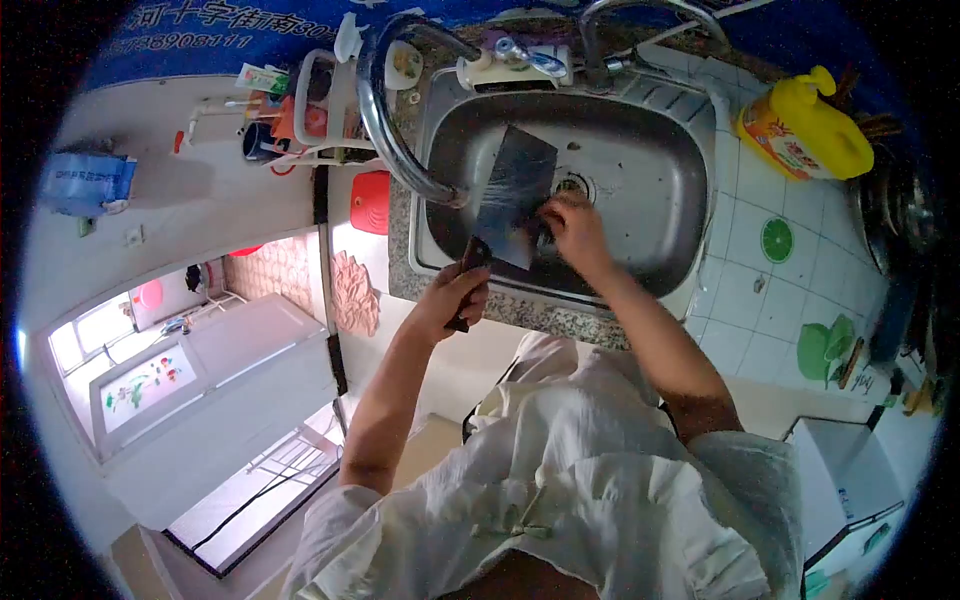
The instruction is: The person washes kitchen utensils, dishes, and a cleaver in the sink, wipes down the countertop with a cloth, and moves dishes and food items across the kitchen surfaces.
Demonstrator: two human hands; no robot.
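Over the left part of the metal sink (pixel 650 190), a wide-bladed cleaver (pixel 517 175) is tilted with its blade pointing up and away. My left hand (pixel 452 300) is closed around its dark handle. At the blade's right edge, near the drain, is my right hand (pixel 575 228), its fingers bent together by something dark that I cannot make out. The curved metal faucet (pixel 375 110) arches above the sink's left side, its spout left of the blade.
A yellow bottle (pixel 805 130) stands on the tiled counter (pixel 740 260) at right. A red basin-like item (pixel 370 202) and a pink cloth (pixel 355 292) are left of the sink. Pans are at the far right. The granite edge (pixel 560 318) runs along the sink's front.
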